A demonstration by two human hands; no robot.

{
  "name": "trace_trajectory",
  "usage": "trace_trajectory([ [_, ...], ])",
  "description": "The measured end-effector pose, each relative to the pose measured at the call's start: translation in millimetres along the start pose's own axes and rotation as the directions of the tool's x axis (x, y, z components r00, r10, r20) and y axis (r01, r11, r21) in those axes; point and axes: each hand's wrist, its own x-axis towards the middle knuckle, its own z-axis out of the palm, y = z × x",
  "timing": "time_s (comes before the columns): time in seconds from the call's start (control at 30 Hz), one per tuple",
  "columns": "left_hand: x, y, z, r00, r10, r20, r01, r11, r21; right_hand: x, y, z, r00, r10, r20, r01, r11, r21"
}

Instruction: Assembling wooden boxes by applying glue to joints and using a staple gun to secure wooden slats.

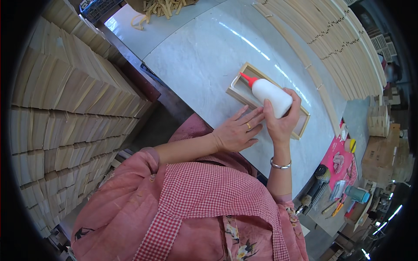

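My right hand [285,122] is wrapped round a white squeeze bottle [271,96] with a red pointed nozzle, which looks like a glue bottle. It is tilted, its nozzle aimed to the far left, over a narrow rectangular wooden box [238,96] on the table. The bottle and my hand hide the middle of that box. Beside its near wall, my left hand [240,132] has its fingers stretched out and apart, holding nothing. Whether those fingertips touch the box or my right hand, I cannot tell.
The pale glossy table [191,65] carries long wooden strips [331,48] at the far right and a heap of short strips [167,6] at the back. Tall stacks of wooden pieces [52,87] stand to my left. At right lie a pink sheet [337,158] and assorted tools.
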Motion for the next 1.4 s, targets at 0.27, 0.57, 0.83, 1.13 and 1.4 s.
trace_trajectory([
  [0.27,1,1,-2,1.0,-0.008,0.0,0.008,1.0,-0.018,21,8,8,0.994,-0.072,-0.086,0.063,0.993,-0.102],
  [0.57,4,2,-6,0.999,-0.01,0.042,0.011,1.0,-0.009,7,11,-25,0.986,-0.067,-0.152,0.031,0.973,-0.227],
  [0.83,7,5,-11,0.996,-0.017,0.083,0.016,1.0,0.007,-18,14,-72,0.966,0.027,-0.257,-0.104,0.951,-0.29],
  [1.13,9,7,-9,0.995,-0.031,0.093,0.027,0.999,0.039,-42,26,-121,0.929,0.055,-0.366,-0.205,0.9,-0.384],
  [1.4,9,9,-9,0.997,-0.029,0.078,0.025,0.998,0.051,-57,33,-150,0.902,0.015,-0.432,-0.226,0.868,-0.442],
])
